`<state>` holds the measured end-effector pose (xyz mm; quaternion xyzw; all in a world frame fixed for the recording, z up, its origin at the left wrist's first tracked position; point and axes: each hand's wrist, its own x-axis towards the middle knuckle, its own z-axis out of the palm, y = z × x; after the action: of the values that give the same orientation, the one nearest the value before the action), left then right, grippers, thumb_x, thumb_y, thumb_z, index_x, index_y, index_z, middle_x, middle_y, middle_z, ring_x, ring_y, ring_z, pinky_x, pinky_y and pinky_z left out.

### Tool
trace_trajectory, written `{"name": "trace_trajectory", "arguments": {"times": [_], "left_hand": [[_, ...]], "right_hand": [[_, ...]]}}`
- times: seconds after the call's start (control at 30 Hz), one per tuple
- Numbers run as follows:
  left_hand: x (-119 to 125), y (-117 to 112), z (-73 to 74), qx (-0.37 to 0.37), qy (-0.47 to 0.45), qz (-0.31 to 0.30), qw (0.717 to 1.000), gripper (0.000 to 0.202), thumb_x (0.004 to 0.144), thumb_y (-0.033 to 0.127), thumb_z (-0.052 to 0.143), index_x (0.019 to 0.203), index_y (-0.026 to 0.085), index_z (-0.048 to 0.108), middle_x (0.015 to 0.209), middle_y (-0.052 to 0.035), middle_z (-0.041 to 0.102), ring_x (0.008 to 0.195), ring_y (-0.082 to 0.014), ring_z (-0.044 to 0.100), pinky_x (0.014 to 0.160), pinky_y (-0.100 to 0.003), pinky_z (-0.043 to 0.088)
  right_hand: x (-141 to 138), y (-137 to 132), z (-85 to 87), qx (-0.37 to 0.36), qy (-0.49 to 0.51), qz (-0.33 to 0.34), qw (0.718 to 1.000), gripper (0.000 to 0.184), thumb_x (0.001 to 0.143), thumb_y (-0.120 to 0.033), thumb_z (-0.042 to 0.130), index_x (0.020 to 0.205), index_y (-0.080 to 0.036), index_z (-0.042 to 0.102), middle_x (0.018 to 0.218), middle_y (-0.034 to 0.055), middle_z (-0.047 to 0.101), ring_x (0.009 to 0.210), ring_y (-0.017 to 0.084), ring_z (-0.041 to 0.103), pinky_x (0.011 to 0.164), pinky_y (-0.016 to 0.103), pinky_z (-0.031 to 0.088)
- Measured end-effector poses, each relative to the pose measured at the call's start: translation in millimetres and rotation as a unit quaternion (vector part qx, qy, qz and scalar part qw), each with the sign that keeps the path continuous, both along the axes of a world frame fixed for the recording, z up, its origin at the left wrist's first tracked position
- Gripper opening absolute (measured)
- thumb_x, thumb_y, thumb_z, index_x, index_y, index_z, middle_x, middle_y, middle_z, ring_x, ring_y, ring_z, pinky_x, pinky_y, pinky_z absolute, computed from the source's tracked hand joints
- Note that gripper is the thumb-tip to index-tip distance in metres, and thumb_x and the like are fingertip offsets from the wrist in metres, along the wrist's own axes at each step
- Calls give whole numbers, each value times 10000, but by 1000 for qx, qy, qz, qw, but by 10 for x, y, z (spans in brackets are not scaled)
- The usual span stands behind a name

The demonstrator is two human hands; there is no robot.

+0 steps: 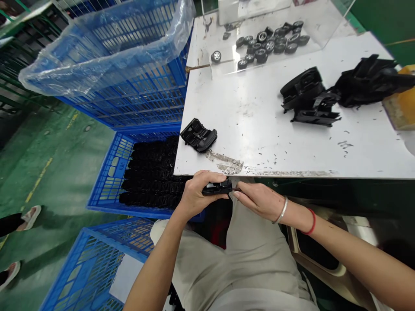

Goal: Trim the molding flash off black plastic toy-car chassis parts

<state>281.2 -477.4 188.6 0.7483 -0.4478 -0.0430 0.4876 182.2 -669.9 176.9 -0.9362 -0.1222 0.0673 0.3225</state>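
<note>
My left hand (195, 190) is closed around a black plastic part (217, 188), thumb on top and fingers beneath, just off the table's front edge above my lap. My right hand (259, 199) pinches a thin dark tool (237, 189) whose tip meets the right end of that part; its exact kind is too small to make out. On the table corner, beyond my left hand, lies a black moulded car-interior piece (198, 135). Farther right are more black moulded pieces (304, 93), touching one another.
Small toy wheels (261, 54) lie behind a clear plastic guard on the white table (246, 125). Black shavings are scattered near its front edge. Blue crates (129, 86) stand at left, one with black parts (152, 177). A yellow object (403, 101) sits far right. Another person's feet (30, 218) show at left.
</note>
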Motion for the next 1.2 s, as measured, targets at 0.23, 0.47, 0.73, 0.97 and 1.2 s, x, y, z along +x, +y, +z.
{"name": "trace_trajectory", "arguments": {"times": [0.23,0.47,0.73,0.97,1.2], "left_hand": [[-19,18,-14,3,-4,-4,1000,385,646,254,813,983,186,641,981,-78,728,963,-195,670,910,-342,498],[-30,3,23,7,12,-2,1000,364,652,241,809,973,183,647,983,-77,723,971,-189,658,895,-337,512],[-28,-4,31,27,36,11,999,354,665,253,801,980,185,655,993,-79,723,978,-195,656,903,-341,516],[-64,23,27,21,47,35,998,357,687,273,786,1000,186,638,1010,-82,708,986,-202,660,903,-351,529],[-489,11,-19,37,-100,163,981,406,805,210,673,1189,217,541,1124,-86,654,1105,-208,601,980,-386,479]], "right_hand": [[-118,-42,46,-109,-162,-21,980,346,991,-301,219,753,-204,451,611,-19,470,458,105,336,432,242,185],[-155,4,-44,-249,-235,-19,940,278,900,-105,318,715,-196,503,544,-25,452,406,110,240,412,266,58],[-119,63,-24,-280,-147,-18,948,252,812,-20,343,773,-190,525,609,8,540,407,110,350,422,278,77],[-149,121,-46,26,-58,-106,992,288,975,-310,270,780,-208,456,584,-21,501,464,113,418,454,237,251],[-163,384,143,368,83,-211,902,275,903,-491,445,920,-218,468,642,-53,557,486,85,420,518,235,359]]}}
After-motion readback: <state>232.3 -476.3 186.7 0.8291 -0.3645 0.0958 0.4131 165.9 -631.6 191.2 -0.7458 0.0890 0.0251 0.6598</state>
